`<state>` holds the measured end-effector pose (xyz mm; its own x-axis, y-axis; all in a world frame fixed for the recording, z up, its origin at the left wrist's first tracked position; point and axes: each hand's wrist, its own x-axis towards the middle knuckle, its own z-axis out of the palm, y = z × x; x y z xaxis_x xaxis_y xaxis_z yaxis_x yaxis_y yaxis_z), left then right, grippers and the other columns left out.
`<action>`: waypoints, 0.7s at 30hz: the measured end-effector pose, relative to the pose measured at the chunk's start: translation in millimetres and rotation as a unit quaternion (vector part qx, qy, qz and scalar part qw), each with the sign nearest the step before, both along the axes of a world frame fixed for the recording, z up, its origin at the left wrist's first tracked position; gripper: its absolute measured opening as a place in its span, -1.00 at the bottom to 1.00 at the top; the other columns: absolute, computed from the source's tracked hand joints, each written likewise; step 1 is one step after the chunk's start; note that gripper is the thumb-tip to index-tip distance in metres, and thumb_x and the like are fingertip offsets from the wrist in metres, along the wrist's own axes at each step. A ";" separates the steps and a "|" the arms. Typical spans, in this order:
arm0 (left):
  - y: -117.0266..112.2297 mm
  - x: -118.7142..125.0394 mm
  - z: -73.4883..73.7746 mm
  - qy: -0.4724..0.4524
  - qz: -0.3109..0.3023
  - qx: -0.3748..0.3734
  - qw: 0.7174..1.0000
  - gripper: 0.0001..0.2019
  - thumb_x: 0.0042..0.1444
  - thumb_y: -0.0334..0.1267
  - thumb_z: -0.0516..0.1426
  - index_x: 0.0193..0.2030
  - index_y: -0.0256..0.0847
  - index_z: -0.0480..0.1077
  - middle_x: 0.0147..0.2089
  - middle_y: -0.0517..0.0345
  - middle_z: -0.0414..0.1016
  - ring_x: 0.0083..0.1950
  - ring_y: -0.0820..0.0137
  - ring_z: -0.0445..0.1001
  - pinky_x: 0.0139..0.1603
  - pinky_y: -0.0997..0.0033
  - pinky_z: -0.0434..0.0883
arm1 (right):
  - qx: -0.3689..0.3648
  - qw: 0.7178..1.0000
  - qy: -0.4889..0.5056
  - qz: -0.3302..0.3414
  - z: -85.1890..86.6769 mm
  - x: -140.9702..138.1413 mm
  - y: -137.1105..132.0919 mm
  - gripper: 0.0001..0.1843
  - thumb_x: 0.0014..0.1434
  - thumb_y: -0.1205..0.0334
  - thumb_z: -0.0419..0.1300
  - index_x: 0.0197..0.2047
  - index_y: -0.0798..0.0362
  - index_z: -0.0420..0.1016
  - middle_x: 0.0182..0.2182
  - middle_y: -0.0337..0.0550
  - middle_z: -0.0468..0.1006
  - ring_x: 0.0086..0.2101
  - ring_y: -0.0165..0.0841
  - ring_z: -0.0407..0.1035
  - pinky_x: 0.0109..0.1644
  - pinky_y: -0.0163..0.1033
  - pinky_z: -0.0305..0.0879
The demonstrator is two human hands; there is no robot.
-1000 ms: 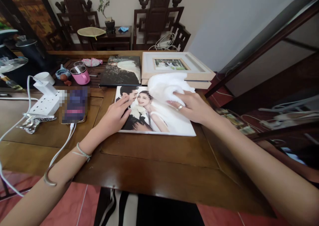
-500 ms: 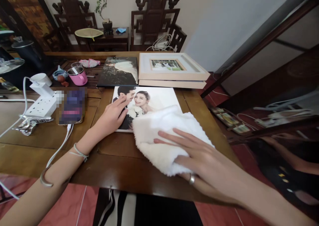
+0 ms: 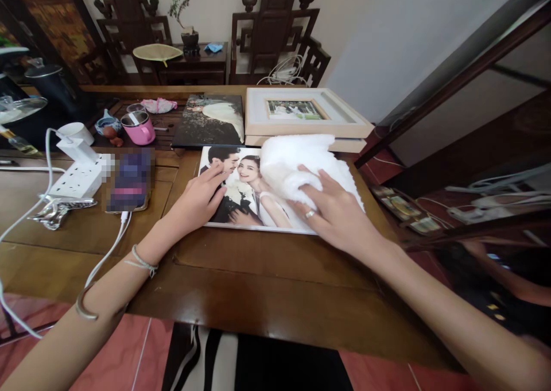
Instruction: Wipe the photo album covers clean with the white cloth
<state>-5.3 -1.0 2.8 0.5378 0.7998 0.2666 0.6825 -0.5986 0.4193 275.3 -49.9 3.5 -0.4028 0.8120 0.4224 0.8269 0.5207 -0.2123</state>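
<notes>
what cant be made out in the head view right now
Head view:
- Photo panel, right part: covered by the white cloth and right hand.
- Phone screen: blurred by pixelation.
- Glass lid: cut off by the left edge.

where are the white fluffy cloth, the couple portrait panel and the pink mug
White fluffy cloth (image 3: 284,158), head view: its upper surface.
Couple portrait panel (image 3: 253,197), head view: middle of its printed face.
Pink mug (image 3: 139,134), head view: its outer wall.
</notes>
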 end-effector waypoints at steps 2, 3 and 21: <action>-0.2 1.1 -0.4 -0.004 -0.001 0.005 1.000 -0.59 0.33 -0.29 -0.06 0.27 -0.23 0.30 0.40 -0.09 0.20 0.46 0.17 0.09 0.43 0.01 0.12 | 0.004 1.000 -0.007 0.030 2.5 -5.5 -27.5 -0.84 0.27 0.27 0.03 -0.19 -0.02 0.45 0.19 0.06 0.44 0.27 -0.01 0.18 0.25 0.31 0.23; -0.6 2.0 -0.3 -0.006 -0.001 0.007 1.000 -0.59 0.33 -0.29 -0.06 0.27 -0.23 0.31 0.40 -0.09 0.20 0.46 0.17 0.10 0.43 0.03 0.12 | 0.000 0.999 -0.009 0.051 4.1 -7.1 -41.7 -0.84 0.25 0.32 0.04 -0.22 -0.02 0.44 0.21 0.05 0.42 0.29 -0.03 0.15 0.28 0.31 0.20; -0.8 3.7 -0.8 0.013 0.010 0.001 1.000 -0.57 0.31 -0.30 -0.05 0.28 -0.25 0.28 0.41 -0.15 0.18 0.46 0.09 0.08 0.40 -0.06 0.14 | -0.031 0.999 -0.024 0.026 3.7 0.7 38.2 -0.65 0.34 0.10 -0.05 -0.11 0.07 0.49 -0.18 0.10 0.59 -0.06 -0.03 0.47 0.04 0.16 0.39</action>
